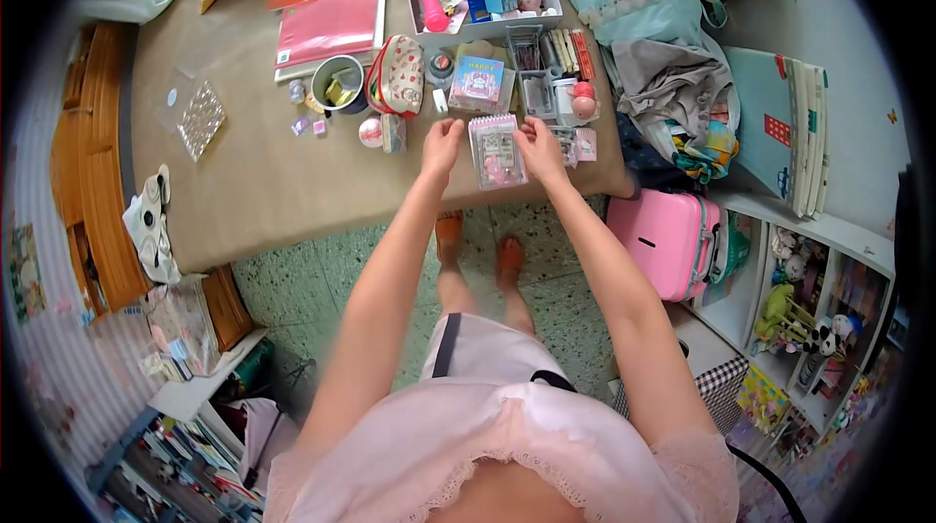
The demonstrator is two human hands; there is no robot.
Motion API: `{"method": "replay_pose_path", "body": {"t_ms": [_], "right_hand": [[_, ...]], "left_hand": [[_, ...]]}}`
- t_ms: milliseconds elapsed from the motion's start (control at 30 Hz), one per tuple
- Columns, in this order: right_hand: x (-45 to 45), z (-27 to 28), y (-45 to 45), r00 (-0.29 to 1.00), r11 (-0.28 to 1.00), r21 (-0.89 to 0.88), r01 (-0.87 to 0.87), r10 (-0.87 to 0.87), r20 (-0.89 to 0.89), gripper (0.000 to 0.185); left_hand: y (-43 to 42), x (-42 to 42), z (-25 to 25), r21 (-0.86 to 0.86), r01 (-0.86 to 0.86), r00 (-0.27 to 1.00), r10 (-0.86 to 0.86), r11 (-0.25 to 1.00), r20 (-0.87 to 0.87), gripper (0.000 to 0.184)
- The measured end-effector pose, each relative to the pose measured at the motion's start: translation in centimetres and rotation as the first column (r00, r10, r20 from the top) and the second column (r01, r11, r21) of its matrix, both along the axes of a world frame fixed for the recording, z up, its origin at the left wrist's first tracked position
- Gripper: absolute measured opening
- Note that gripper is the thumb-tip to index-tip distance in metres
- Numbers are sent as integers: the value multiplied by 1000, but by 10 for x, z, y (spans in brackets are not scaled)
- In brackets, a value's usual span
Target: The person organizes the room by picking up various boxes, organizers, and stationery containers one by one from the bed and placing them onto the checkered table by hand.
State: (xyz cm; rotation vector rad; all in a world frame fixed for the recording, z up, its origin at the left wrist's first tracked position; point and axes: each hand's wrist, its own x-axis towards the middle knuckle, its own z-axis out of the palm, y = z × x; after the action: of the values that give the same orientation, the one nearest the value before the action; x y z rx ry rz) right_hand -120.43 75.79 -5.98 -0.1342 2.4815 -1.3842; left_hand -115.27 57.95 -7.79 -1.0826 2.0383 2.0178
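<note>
The left hand (444, 148) is just beside the left side of a spiral notebook (498, 154); its fingers are bent and close together, and I cannot tell if something is between the tips. The right hand (541, 150) has its thumb and fingertips at the right side of this notebook; I cannot tell whether they pinch it or only touch it. The notebook has a pink binding on its far end and is near the front edge of the beige surface (312, 196), toward the front right corner.

Close to the left fingertips is a small white block (441, 102). Near the right hand, toward the right edge, there is a little pink box (586, 144). Just beyond the notebook is a blue packet (479, 80) with the word "HAPPY", and to its right a red-pink figure (583, 102). Further left are a patterned pouch (400, 77), then a cup (336, 84). Near the back edge, a white box (531, 27) contains many small things, and a pink folder (327, 28) lies to its left. Toward the left edge lies a clear bag of beads (202, 123).
</note>
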Motion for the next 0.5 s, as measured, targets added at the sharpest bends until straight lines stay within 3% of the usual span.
{"method": "replay_pose_path", "body": {"t_ms": [67,133,200,300,400,500], "right_hand": [[-24,-26,-18,998,996,74,55,-55,-5,45],[-42,-36,-35,998,984,165,64,-59,-36,49],[-56,-45,-49,990,969,241,60,-89,113,56],[-66,-55,-62,968,945,322,64,-137,210,63],[-76,-63,-65,940,918,390,66,-188,285,69],[-84,-70,-65,907,918,395,20,-183,380,78]], "left_hand": [[-12,-32,-14,-82,66,998,-64,994,17,40],[-23,-62,-24,-244,257,965,-262,935,12,48],[-32,-83,-37,-309,360,932,-357,880,67,51],[-39,-102,-58,-542,497,863,-449,677,230,60],[-46,-110,-67,-533,617,784,-508,579,356,62],[-51,-116,-68,-445,697,717,-559,563,416,68]]}}
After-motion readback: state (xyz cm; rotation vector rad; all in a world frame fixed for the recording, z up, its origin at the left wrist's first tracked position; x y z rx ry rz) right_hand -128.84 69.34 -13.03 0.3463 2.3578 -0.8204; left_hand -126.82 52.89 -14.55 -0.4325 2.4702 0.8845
